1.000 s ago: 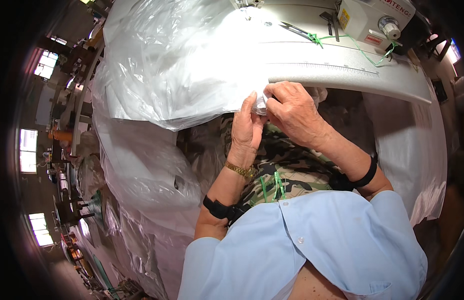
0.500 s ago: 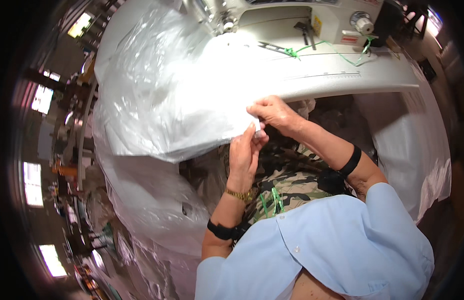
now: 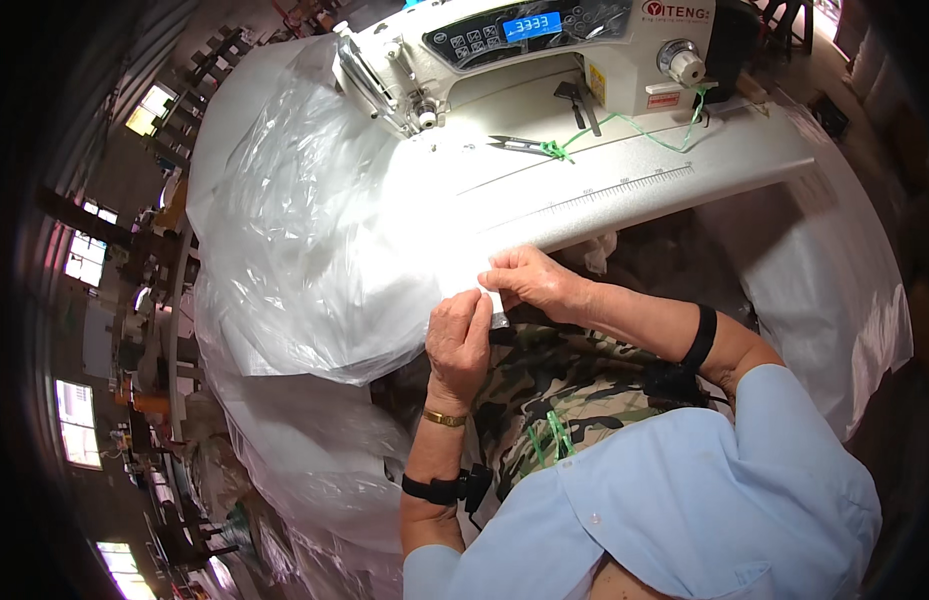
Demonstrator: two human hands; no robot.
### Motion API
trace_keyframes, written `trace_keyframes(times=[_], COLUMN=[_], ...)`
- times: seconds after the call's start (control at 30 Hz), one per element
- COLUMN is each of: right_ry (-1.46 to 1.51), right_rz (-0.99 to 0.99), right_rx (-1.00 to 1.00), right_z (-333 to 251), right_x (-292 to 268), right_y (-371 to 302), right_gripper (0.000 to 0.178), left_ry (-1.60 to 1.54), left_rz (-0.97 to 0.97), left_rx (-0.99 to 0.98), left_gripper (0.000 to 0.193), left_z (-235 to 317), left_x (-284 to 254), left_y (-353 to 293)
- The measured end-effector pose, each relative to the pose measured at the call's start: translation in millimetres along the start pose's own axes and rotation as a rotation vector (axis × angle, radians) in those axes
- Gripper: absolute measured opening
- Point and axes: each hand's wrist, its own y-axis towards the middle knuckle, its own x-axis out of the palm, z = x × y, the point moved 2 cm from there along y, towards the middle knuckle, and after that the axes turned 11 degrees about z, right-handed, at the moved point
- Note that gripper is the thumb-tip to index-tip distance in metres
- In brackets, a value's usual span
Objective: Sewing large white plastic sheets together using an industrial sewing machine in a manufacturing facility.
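Note:
A large, crinkled, shiny white plastic sheet spreads over the sewing machine's bed and hangs off its front edge. At the sheet's near right corner, my left hand is closed, thumb and fingers pinching the edge. Close by on the right, my right hand pinches the same corner between thumb and fingers. The two hands almost touch. Beyond them stands the white sewing machine, its needle area above the lit part of the bed. Glare washes out the sheet's detail there.
On the machine bed lie black thread snips tied with green string, and a small dark tool. More white sheeting drapes at the right. Camouflage cloth covers my lap. A cluttered workshop extends on the left.
The view has shifted, showing more of the machine. My left hand has turned so its back shows, its fingers more curled. Both hands keep hold of the sheet's corner.

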Motion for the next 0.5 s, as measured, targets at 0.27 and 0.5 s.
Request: trace_keyframes(times=[0.27,0.5], right_ry=[-1.452,-1.370], right_rz=[0.129,0.092], right_rx=[-0.835,-1.014], right_z=[-73.3,-70.6], right_x=[1.9,-21.6], right_y=[39.9,96.9], right_gripper=[0.023,0.028], left_ry=[0.001,-0.068], left_rz=[-0.057,-0.142], left_rx=[0.022,-0.054], left_gripper=[0.006,0.008], left_z=[-5.1,-16.2], left_x=[7.0,-0.9], left_y=[-1.7,0.9])
